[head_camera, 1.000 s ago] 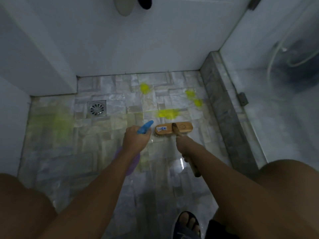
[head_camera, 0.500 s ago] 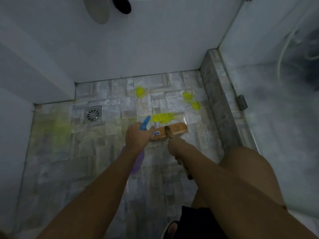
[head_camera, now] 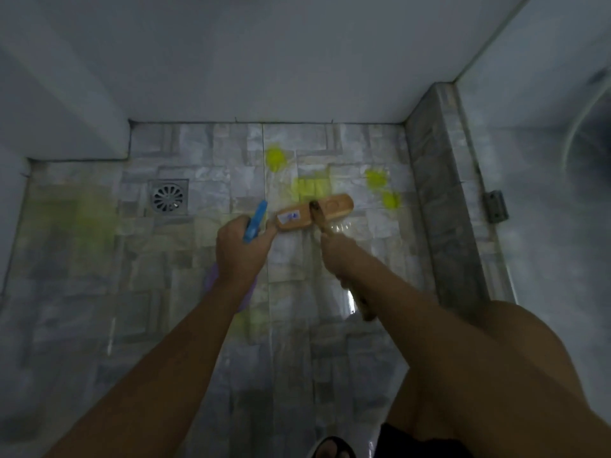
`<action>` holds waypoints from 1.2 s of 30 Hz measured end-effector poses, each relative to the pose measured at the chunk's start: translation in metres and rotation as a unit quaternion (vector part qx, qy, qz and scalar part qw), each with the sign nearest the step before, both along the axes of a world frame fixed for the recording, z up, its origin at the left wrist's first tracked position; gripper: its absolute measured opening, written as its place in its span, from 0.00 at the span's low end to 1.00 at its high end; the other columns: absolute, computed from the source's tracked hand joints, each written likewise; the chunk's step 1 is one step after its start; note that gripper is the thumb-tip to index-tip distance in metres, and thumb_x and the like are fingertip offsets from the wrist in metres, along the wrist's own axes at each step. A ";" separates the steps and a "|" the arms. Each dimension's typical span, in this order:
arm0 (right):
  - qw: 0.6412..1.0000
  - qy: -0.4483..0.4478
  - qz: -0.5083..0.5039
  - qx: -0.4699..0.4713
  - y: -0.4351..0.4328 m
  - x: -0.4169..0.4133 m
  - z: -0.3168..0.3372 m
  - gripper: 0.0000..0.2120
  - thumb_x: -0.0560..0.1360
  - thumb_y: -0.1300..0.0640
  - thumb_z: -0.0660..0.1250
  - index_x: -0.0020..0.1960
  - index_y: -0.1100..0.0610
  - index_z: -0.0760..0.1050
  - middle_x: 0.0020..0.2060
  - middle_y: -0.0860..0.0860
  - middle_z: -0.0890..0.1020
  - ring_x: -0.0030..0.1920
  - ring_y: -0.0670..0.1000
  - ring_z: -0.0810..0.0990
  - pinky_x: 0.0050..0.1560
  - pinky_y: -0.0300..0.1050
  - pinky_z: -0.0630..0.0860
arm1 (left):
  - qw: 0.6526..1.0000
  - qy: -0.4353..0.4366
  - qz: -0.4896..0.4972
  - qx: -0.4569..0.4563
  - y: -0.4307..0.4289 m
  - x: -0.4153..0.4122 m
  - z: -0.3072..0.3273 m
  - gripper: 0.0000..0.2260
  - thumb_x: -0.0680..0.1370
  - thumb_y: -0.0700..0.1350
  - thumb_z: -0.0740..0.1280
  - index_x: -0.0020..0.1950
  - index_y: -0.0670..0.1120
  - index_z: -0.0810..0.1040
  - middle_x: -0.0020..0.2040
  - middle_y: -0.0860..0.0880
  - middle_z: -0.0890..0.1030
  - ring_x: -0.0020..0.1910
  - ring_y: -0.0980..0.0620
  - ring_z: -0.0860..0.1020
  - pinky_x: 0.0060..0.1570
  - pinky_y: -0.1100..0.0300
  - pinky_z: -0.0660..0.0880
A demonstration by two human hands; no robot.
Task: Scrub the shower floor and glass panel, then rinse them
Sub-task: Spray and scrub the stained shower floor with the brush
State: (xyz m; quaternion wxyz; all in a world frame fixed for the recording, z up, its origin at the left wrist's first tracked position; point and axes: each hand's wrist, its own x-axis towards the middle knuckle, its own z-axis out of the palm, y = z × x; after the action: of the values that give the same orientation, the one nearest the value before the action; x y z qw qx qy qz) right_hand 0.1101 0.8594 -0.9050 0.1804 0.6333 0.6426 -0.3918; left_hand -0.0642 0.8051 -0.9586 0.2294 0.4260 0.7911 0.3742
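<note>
Early days I'd say: the right hand [head_camera: 344, 256] is gripping the handle of the wooden brush [head_camera: 314, 213], its head sitting on the shower floor [head_camera: 165, 309] just below the yellow cleaner blobs [head_camera: 276, 157], and the left hand [head_camera: 241, 249] is curling round a blue-nozzled spray bottle [head_camera: 255, 221]. Blobs are looking mostly unscrubbed, and the glass panel [head_camera: 545, 193] and the rinsing are waiting.

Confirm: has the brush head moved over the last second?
Yes. Against the drain, the brush head has pushed forward toward the back wall, into the near edge of the middle yellow patch.
</note>
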 end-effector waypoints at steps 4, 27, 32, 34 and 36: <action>0.998 0.011 -0.042 -0.051 -0.053 0.019 0.012 0.20 0.85 0.55 0.48 0.75 0.56 0.62 0.58 0.64 0.77 0.53 0.62 0.80 0.51 0.54 0.79 | 1.000 0.016 0.003 0.005 0.002 0.000 -0.001 0.16 0.70 0.50 0.72 0.30 0.41 0.72 0.26 0.44 0.73 0.25 0.45 0.72 0.28 0.50 0.73; 0.991 0.031 -0.125 -0.027 0.002 -0.044 0.006 0.20 0.85 0.56 0.48 0.73 0.60 0.64 0.59 0.64 0.76 0.54 0.64 0.79 0.48 0.54 0.77 | 0.995 0.046 0.004 0.085 -0.005 -0.021 -0.006 0.18 0.74 0.56 0.65 0.34 0.42 0.75 0.29 0.45 0.75 0.27 0.46 0.74 0.28 0.55 0.71; 0.981 0.053 -0.186 -0.022 0.036 -0.058 0.016 0.17 0.83 0.58 0.50 0.71 0.59 0.65 0.48 0.63 0.77 0.37 0.58 0.75 0.38 0.52 0.76 | 0.995 0.058 0.015 0.086 -0.008 -0.022 -0.005 0.22 0.80 0.61 0.60 0.42 0.44 0.78 0.33 0.45 0.76 0.35 0.47 0.73 0.34 0.56 0.68; 0.988 0.037 -0.145 -0.032 0.008 -0.038 0.018 0.17 0.84 0.55 0.49 0.71 0.57 0.65 0.53 0.64 0.78 0.41 0.60 0.77 0.39 0.54 0.78 | 0.994 0.014 -0.006 0.113 -0.007 -0.022 -0.005 0.18 0.81 0.55 0.62 0.41 0.43 0.77 0.33 0.46 0.75 0.35 0.48 0.73 0.35 0.57 0.68; 0.987 0.004 -0.144 -0.066 -0.030 -0.013 0.016 0.18 0.84 0.48 0.50 0.61 0.59 0.70 0.49 0.60 0.79 0.41 0.58 0.79 0.35 0.51 0.79 | 0.992 -0.037 -0.019 0.119 -0.005 -0.019 -0.005 0.13 0.80 0.49 0.66 0.39 0.44 0.75 0.31 0.49 0.72 0.29 0.52 0.71 0.31 0.59 0.66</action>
State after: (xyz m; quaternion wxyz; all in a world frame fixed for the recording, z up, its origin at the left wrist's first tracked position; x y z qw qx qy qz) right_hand 0.0969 0.8289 -0.8894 0.1610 0.7042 0.5186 -0.4575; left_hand -0.0836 0.8005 -0.9634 0.2134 0.4510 0.7234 0.4771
